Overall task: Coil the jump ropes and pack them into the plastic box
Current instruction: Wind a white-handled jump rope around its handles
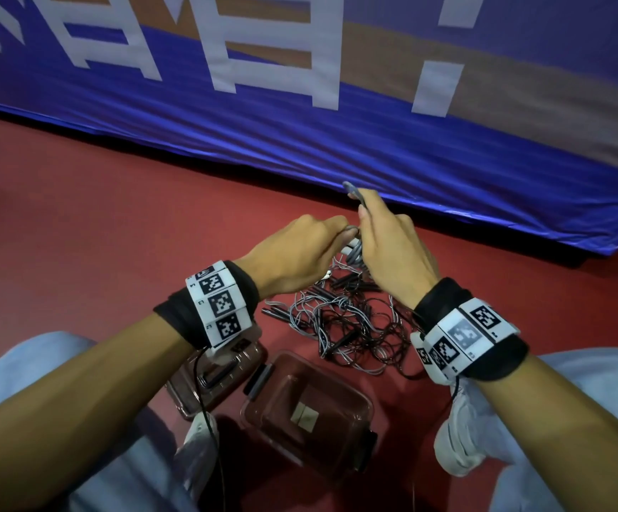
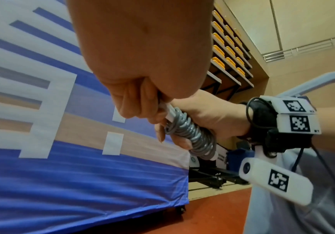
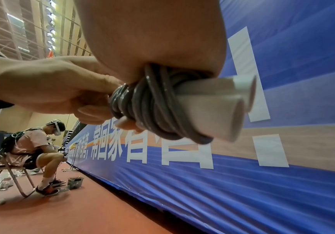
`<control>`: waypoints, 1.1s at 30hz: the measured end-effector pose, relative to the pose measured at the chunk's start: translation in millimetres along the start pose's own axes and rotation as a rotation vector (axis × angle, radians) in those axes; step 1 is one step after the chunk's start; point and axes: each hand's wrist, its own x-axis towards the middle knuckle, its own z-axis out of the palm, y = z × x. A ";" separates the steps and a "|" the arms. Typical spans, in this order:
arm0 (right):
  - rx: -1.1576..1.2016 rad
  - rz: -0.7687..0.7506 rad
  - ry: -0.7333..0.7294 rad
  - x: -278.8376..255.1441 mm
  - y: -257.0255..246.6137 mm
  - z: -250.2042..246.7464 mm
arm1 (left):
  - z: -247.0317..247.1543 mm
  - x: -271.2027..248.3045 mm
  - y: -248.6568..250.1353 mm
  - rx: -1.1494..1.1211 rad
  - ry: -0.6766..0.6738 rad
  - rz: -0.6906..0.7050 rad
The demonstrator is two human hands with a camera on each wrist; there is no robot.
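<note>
A seated person's knees in pale trousers frame the nearest part of the red floor (image 1: 78, 216). Between the knees stands an open plastic box (image 1: 309, 412), brown-tinted and clear, with dark latches on its sides. Just to its left lies what appears to be its lid (image 1: 218, 378), partly hidden under the left wrist.

Beyond the box, in the middle of the floor, a loose pile of jump ropes (image 1: 344, 319) spreads out, grey and black cords tangled around dark handles.

Above the far side of that pile, both hands meet on one grey jump rope (image 2: 190, 133). Its cord is wound in tight turns around two white handles (image 3: 218, 107) laid side by side. The right hand (image 1: 392, 249) has a closed grip round the wound bundle, the handle ends sticking out past the fingers. The left hand (image 1: 300, 249) has its fingers curled, pinching the bundle's other end right against the right hand. Each wrist wears a black band carrying white blocks printed with square black patterns.

Farthest away, a blue banner (image 1: 374, 142) with large white characters runs along the floor's far edge. In the right wrist view, another person (image 3: 34, 150) sits on a folding chair further along the banner.
</note>
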 end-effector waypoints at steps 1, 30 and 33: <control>-0.014 -0.008 0.004 0.3 0.3 0.5 | 1.7 0.5 2.3 -0.049 0.032 -0.041; -0.238 -0.161 -0.237 3.9 1.4 -9.2 | -2.5 17.0 -14.0 -1.591 -0.274 -0.881; -0.258 -0.172 -0.242 1.7 0.9 -9.0 | -1.2 17.2 -11.2 -1.537 -0.284 -0.868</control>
